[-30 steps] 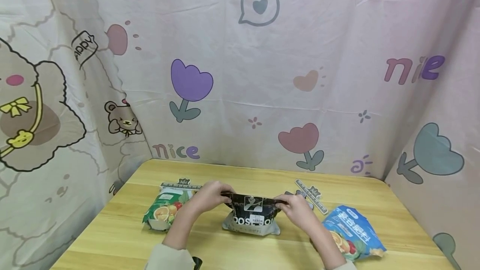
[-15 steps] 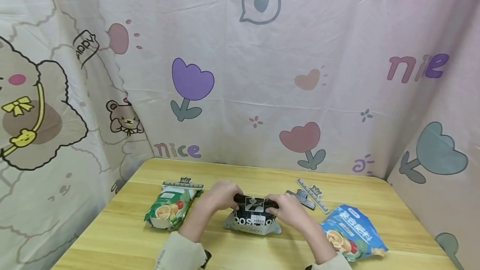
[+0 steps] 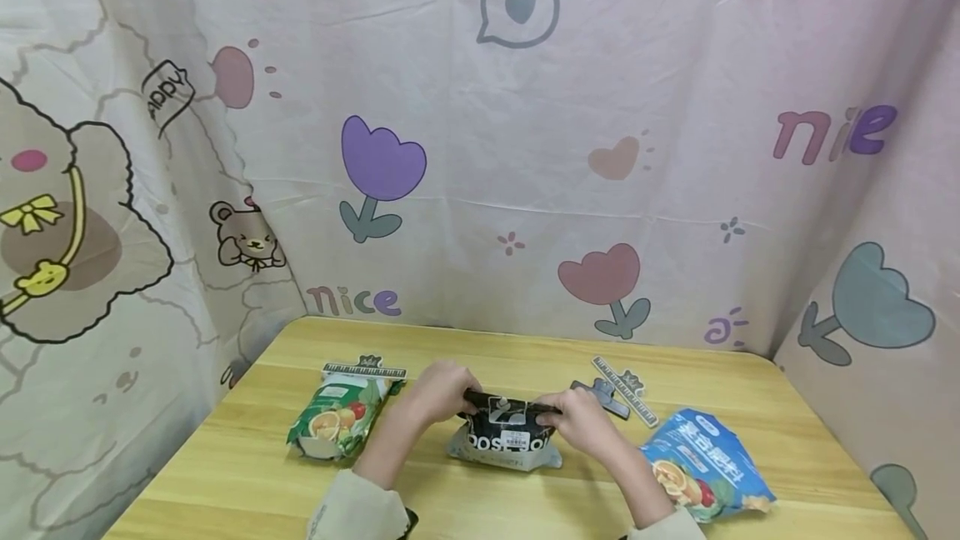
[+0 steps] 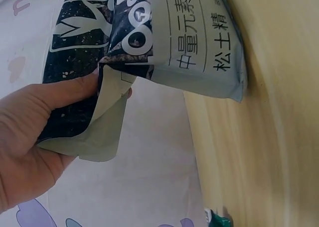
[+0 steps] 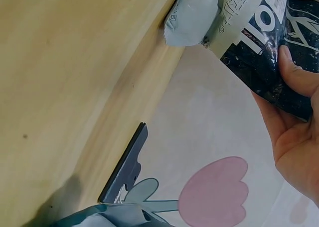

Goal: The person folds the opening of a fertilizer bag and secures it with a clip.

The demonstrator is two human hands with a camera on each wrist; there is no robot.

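Note:
A black and pale grey soil pouch (image 3: 510, 432) stands on the table between both hands, its upper part bent over. My left hand (image 3: 444, 392) pinches its top left corner. In the left wrist view the left thumb presses the front of the black pouch (image 4: 134, 38), and the pale back layer shows below. On the other side, my right hand (image 3: 576, 419) pinches the top right corner. In the right wrist view the right thumb lies on the black front of the pouch (image 5: 254, 62), with fingers behind it.
A green bag (image 3: 337, 419) lies at the left beneath a piano-key clip (image 3: 365, 370). Behind the right hand lie a dark clip (image 3: 603, 398) and another piano-key clip (image 3: 626, 390). A blue bag (image 3: 705, 465) is at the right. Patterned cloth (image 3: 465, 148) surrounds the wooden table (image 3: 247, 457).
Both hands have moved inward along the pouch's top since a second ago, still gripping it. Since half a second ago they have shifted only slightly. The other bags and clips stay put.

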